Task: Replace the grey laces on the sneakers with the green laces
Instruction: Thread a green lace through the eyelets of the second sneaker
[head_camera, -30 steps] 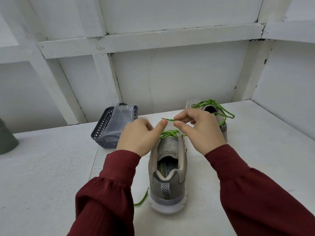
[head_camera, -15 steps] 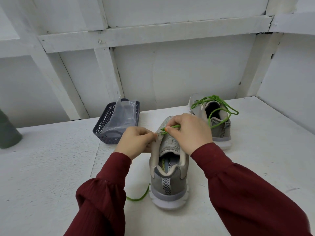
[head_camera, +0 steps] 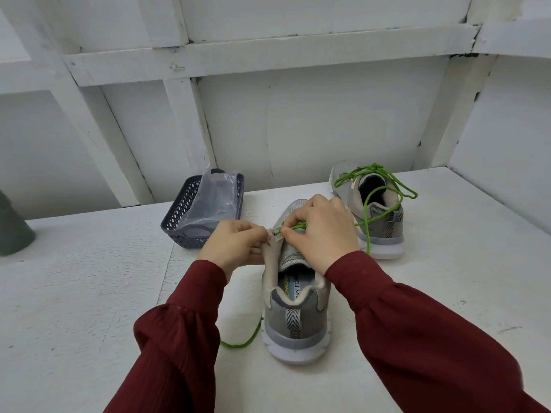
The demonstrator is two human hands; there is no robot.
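A grey sneaker (head_camera: 295,320) stands heel toward me at the middle of the white table (head_camera: 89,293). My left hand (head_camera: 235,245) pinches the upper left eyelet edge of this sneaker. My right hand (head_camera: 322,234) pinches the green lace (head_camera: 296,226) right at that eyelet, fingertips almost touching the left hand's. A loose stretch of the same green lace (head_camera: 247,341) lies on the table left of the heel. A second grey sneaker (head_camera: 378,222) stands behind to the right, laced with a green lace (head_camera: 372,174) whose loose loops hang over its opening.
A dark plastic basket (head_camera: 179,225) holding a clear plastic bag (head_camera: 214,195) sits at the back left of the near sneaker. A dark green object (head_camera: 12,231) stands at the far left edge. White panelled walls close off the back and right.
Both hands dropped from above the sneaker onto its upper left eyelet, drawing the green lace down with them. The lace tail by the heel shifted slightly.
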